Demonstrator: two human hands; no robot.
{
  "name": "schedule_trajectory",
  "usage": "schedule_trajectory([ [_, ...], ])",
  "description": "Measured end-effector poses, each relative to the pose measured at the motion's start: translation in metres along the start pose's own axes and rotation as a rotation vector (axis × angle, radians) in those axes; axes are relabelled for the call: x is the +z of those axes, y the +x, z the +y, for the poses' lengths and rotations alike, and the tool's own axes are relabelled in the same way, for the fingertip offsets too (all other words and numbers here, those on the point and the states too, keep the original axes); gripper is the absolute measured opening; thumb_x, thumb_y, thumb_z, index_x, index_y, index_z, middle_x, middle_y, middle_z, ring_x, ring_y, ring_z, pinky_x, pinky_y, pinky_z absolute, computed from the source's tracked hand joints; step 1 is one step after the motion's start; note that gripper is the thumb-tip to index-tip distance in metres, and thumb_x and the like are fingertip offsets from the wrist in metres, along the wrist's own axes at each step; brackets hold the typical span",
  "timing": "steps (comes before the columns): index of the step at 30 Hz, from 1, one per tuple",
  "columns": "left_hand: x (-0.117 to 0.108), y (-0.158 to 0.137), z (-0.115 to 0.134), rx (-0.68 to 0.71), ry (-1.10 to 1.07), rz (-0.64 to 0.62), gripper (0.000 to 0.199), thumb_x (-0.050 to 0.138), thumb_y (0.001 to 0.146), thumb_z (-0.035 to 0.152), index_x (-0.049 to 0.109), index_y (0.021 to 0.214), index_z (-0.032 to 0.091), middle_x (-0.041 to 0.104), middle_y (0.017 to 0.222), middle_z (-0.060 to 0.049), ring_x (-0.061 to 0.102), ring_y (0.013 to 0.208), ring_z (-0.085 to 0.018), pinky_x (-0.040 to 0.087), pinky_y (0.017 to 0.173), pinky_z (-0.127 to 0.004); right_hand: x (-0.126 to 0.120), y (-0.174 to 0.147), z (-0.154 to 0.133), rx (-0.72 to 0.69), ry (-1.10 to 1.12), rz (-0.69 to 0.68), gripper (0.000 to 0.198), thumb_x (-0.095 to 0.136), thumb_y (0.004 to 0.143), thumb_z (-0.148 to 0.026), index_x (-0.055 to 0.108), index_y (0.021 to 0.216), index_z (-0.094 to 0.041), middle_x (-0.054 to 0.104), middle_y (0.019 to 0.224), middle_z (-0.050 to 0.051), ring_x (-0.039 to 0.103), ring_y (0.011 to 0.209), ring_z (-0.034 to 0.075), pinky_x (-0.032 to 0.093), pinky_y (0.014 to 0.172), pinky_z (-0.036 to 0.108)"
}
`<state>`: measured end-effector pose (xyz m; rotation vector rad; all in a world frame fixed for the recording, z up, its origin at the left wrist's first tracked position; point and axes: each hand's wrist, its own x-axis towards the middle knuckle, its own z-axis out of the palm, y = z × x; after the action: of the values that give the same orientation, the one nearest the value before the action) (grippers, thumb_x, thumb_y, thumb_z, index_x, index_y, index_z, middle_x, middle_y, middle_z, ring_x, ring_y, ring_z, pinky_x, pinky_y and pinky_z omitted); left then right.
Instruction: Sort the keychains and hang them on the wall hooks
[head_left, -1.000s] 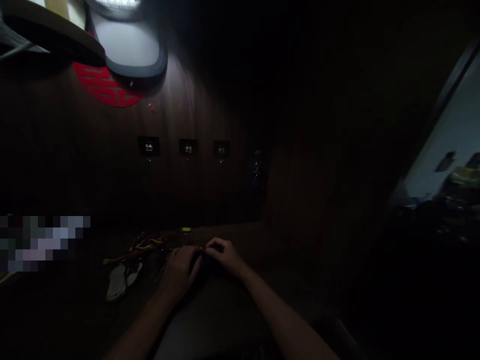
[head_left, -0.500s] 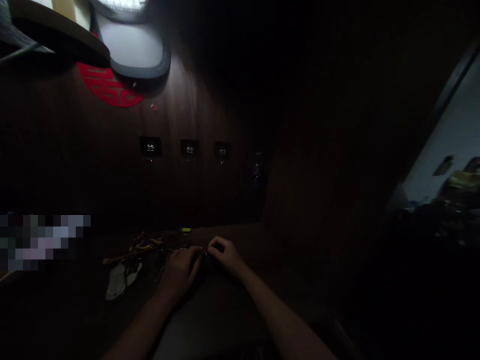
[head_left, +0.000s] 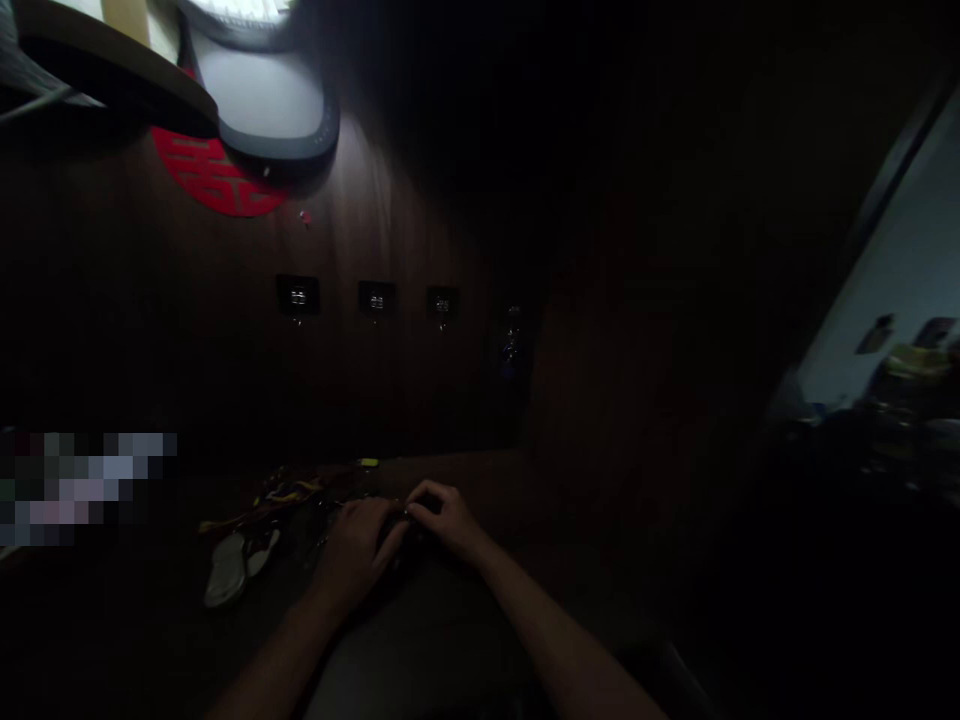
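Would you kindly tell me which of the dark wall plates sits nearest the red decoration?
The leftmost dark wall plate, lower and slightly right of the red decoration; the other plates sit farther right along the row.

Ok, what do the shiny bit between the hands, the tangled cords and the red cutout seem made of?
The shiny bit may be polished metal, given its glint, but it's too small to confirm. The tangled cords could be matt fabric, lying in bent strands. The red cutout is likely paper or thin film: flat, crisp-edged.
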<state>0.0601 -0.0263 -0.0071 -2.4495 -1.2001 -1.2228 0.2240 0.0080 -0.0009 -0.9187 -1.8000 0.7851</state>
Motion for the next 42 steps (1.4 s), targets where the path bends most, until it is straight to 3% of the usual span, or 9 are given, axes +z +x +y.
schedule_trajectory([
  [8, 0.001, 0.000, -0.001, -0.024, 0.016, 0.036, 0.014, 0.042, 0.084, 0.023, 0.055, 0.087, 0.020, 0.065, 0.081, -0.003, 0.060, 0.077, -0.018, 0.044, 0.073, -0.034, -0.001, 0.000, 0.000, -0.028, -0.021, 0.015, 0.005, 0.060, 0.071, -0.025, 0.063, 0.073, -0.020, 0.063, 0.073, -0.002, 0.058, 0.075, 0.014, 0.043, 0.070, 0.024],
  [21, 0.004, -0.003, -0.011, -0.071, -0.007, 0.145, 0.018, 0.040, 0.087, 0.029, 0.056, 0.091, 0.021, 0.066, 0.081, -0.003, 0.059, 0.074, -0.017, 0.045, 0.070, -0.032, -0.001, 0.000, 0.002, -0.063, 0.013, -0.061, 0.010, 0.062, 0.072, -0.028, 0.066, 0.078, -0.021, 0.062, 0.080, 0.000, 0.057, 0.080, 0.014, 0.042, 0.076, 0.026],
  [28, 0.002, -0.002, -0.008, -0.094, -0.020, 0.114, 0.020, 0.040, 0.088, 0.029, 0.057, 0.092, 0.021, 0.067, 0.085, -0.004, 0.061, 0.078, -0.018, 0.046, 0.073, -0.033, -0.005, 0.000, -0.001, 0.061, 0.081, -0.023, 0.015, 0.060, 0.072, -0.034, 0.063, 0.070, -0.020, 0.061, 0.069, -0.003, 0.056, 0.071, 0.013, 0.041, 0.070, 0.024],
  [36, 0.002, -0.003, -0.010, -0.125, 0.000, 0.152, 0.021, 0.038, 0.088, 0.030, 0.056, 0.094, 0.022, 0.067, 0.083, -0.003, 0.061, 0.076, -0.018, 0.046, 0.071, -0.032, -0.012, 0.006, 0.005, 0.166, 0.322, 0.154, 0.025, 0.065, 0.065, -0.043, 0.061, 0.065, -0.018, 0.060, 0.063, -0.002, 0.054, 0.064, 0.013, 0.041, 0.065, 0.025],
  [42, -0.003, -0.007, -0.018, -0.199, 0.020, 0.182, 0.020, 0.039, 0.087, 0.029, 0.056, 0.092, 0.022, 0.067, 0.084, -0.003, 0.062, 0.076, -0.019, 0.047, 0.070, -0.033, -0.028, 0.009, 0.005, 0.215, 0.752, 0.320, 0.021, 0.072, 0.059, -0.037, 0.063, 0.067, -0.019, 0.065, 0.072, 0.000, 0.058, 0.068, 0.013, 0.045, 0.069, 0.025],
])
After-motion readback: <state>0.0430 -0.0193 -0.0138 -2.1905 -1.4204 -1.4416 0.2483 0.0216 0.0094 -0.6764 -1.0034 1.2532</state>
